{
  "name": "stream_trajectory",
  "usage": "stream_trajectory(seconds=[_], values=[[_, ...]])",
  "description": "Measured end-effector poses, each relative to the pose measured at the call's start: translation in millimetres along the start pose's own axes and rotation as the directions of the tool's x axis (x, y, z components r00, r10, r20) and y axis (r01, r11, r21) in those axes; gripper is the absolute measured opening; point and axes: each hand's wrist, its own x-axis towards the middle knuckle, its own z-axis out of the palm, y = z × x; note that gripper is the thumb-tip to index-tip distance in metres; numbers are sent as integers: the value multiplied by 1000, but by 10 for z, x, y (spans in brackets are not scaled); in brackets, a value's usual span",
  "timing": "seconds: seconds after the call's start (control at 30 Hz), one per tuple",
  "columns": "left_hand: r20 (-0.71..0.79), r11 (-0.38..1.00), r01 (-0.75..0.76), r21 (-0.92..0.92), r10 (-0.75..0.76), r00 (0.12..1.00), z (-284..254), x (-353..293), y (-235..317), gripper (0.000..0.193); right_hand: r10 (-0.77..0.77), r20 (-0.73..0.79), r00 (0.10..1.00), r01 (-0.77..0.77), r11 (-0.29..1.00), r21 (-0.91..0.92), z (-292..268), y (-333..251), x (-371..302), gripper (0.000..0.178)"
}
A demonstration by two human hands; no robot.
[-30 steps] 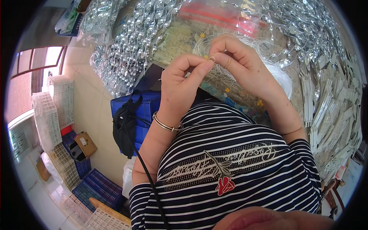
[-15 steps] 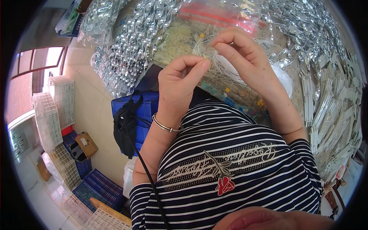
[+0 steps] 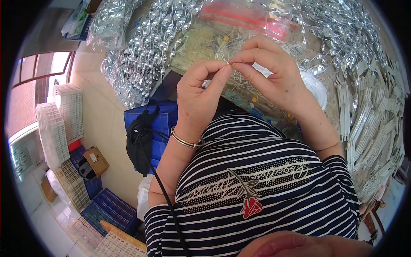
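Note:
My left hand (image 3: 199, 88) and my right hand (image 3: 274, 73) meet at the fingertips above the worktable. Each one pinches thumb against forefinger, and a thin white thread (image 3: 227, 63) shows at the tips. Most of that thread is hidden by the fingers or too fine to follow. Behind and below my right hand lies a loose tangle of white threads (image 3: 222, 51), with a thicker white bundle (image 3: 316, 89) by my right wrist. A metal bangle (image 3: 185, 140) circles my left wrist.
Strings of shiny silver beads (image 3: 145, 55) hang over the table's left side; more silver strands (image 3: 342, 30) lie far right. White strips (image 3: 370, 137) are heaped at right. A red-edged clear bag (image 3: 244, 19) lies far back. A blue crate (image 3: 158, 122) stands beside my left arm.
My right hand has moved left and slightly down, so its fingertips now meet those of my left hand. My left hand has barely shifted.

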Motion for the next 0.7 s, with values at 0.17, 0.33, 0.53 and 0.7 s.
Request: stream_trajectory(seconds=[0.17,0.33,0.53,0.7], values=[[3,975,-148,168,150,989,35,2,7,9,-61,2,998,61,993,-106,7,38,5,12],[27,884,-269,383,280,960,86,18,51,12,-26,36,999,31,989,-146,5,41,-2,12],[4,916,-218,337,230,973,86,18,45,4,66,29,997,-64,996,-70,34,33,-13,11],[13,911,277,-306,-287,958,62,4,135,11,166,68,984,-174,975,140,18,66,0,7]])
